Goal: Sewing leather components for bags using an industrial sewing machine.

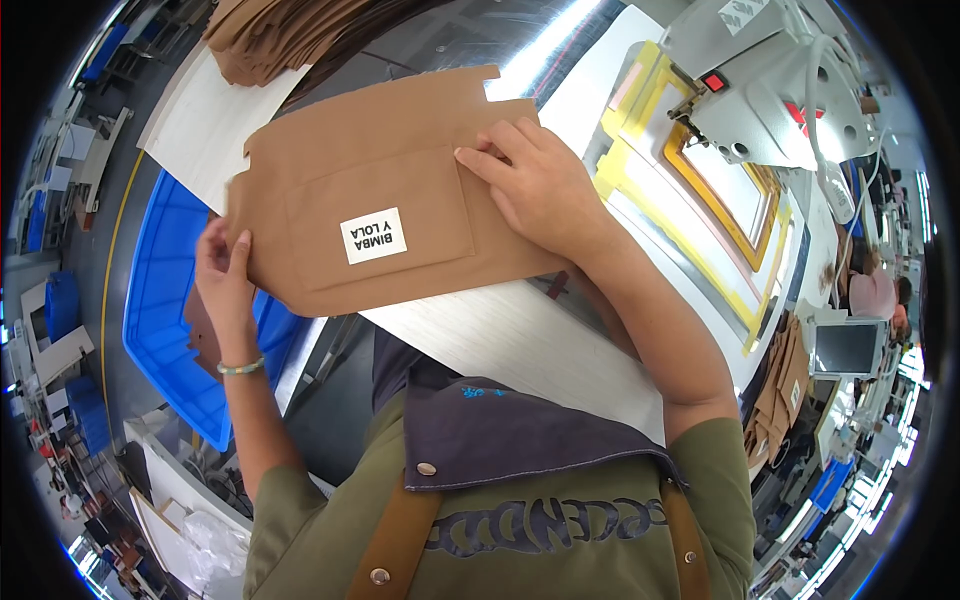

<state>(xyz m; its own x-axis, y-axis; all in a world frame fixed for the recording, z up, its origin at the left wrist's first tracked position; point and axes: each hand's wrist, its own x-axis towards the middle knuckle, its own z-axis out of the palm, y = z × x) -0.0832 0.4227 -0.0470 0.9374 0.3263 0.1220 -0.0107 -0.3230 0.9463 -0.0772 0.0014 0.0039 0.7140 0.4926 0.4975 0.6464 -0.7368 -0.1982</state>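
Note:
A brown fabric panel (270, 200) with notched corners is held up in front of me, over the white tabletop and the blue bin. Stitched onto it is a flat rectangular pocket (430, 200), and a white label (373, 236) with dark lettering, upside down to me, sits on that pocket. At the panel's left edge, my left hand (225, 265) grips it with the thumb on top and the fingers partly behind. My right hand (535, 180) holds the right part beside the pocket's upper corner, thumb and fingers bent against the cloth; part of its hold is hidden.
A sewing machine (765, 80) stands at right, beside a yellow-edged template frame (720, 190) on the table. Brown panels are stacked (280, 40) at the far left. A blue bin (160, 310) with brown pieces sits left; more brown pieces (780, 390) hang at right.

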